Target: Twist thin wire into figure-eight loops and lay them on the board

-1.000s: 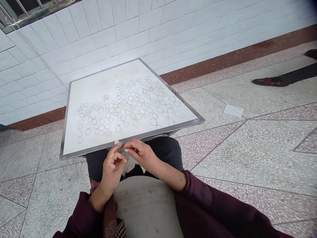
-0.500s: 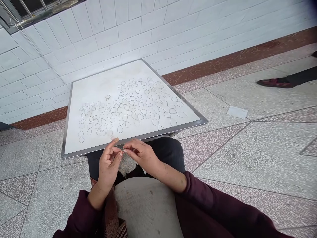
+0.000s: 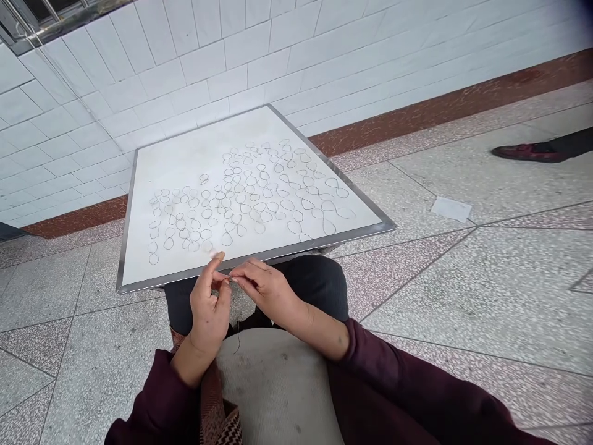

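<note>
My left hand and my right hand meet fingertip to fingertip just below the near edge of a white board with a metal rim. Both pinch a thin dark thread, whose loose end hangs down over my lap. On the board lie several small figure-eight thread loops, spread in rows across its middle. The board rests over my knees, in dark trousers.
A white tiled wall with a brown skirting band runs behind the board. Speckled floor tiles surround me. Another person's dark red shoe is at the far right. A pale paper scrap lies on the floor.
My left hand's fingers have closed in to meet my right fingertips on the thread. The view has shifted slightly, and the shoe at the right has moved further right.
</note>
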A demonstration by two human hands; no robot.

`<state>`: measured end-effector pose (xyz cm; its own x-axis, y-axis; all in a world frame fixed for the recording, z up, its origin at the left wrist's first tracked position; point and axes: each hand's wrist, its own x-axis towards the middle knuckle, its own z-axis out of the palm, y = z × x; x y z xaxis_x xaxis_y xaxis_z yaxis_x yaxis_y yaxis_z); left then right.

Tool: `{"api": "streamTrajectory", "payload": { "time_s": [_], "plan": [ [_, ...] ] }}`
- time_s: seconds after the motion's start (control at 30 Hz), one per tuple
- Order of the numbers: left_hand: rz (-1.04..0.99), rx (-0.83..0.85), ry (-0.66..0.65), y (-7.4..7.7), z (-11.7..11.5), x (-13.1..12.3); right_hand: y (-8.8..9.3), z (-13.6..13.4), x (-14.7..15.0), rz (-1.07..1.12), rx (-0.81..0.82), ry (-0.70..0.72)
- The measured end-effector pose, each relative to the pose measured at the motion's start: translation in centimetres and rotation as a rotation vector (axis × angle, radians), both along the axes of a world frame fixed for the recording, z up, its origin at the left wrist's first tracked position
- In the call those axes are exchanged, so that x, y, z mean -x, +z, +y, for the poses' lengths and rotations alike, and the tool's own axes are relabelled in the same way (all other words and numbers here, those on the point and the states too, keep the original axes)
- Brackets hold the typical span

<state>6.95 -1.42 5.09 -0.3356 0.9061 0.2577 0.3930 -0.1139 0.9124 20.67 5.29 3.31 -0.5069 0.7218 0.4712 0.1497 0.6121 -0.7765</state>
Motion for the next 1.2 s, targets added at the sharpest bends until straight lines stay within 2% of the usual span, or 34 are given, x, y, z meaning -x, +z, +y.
{"api": "streamTrajectory", "payload": {
  "time_s": [0.23,0.43,0.53,0.77,1.03,1.2],
  "plan": [
    [0.087,-0.041,0.006,-0.01,0.14,-0.02,-0.07,-0.45,0.11,-0.015,0.076,-0.061],
    [0.177,-0.078,0.021,-0.31,0.18,0.0,-0.08,-0.41,0.18,-0.006,0.069,-0.05],
    [0.159,-0.073,0.027,-0.32,0.24,0.08,-0.02,-0.37,0.33,0.013,0.091,-0.049],
    [0.142,-0.035,0.039,-0.27,0.03,0.5,-0.72,-0.34,0.61,0.143,0.406,-0.025],
    [0.39,-0.173,0.036,-0.68,0.17,0.59,-0.84,-0.5,0.7,0.175,0.389,-0.024],
    [0.443,-0.202,0.029,-0.92,0.19,0.68,-0.75,-0.54,0.68,0.196,0.398,-0.023]
  ]
}}
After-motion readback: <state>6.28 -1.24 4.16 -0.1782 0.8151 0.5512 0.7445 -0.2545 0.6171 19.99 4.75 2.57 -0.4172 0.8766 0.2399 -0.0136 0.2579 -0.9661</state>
